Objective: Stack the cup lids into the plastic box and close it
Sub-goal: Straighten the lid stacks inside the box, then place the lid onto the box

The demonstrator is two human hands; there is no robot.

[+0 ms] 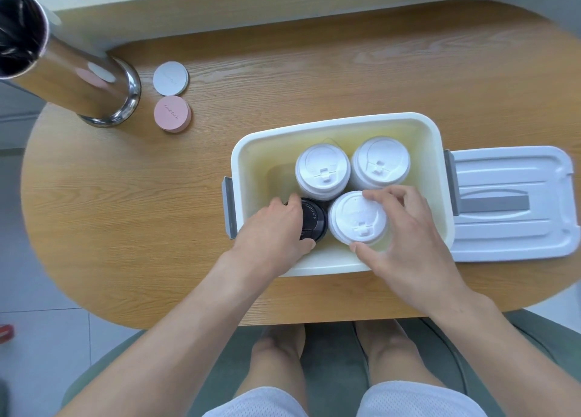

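An open white plastic box (339,124) sits on a wooden table (283,70), holding four stacks of cup lids. The left hand (270,228) grips the black lid stack (311,220) at the near left. The right hand (405,231) pinches the near white lid stack (355,217) between thumb and fingers. The box lid (512,202) lies flat just right of the box.

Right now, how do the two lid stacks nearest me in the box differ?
The black lid stack is dark and sits lower; the white lid stack is white and rises higher. The left hand holds the black lid stack, the right hand the white lid stack. Both stand in the plastic box.
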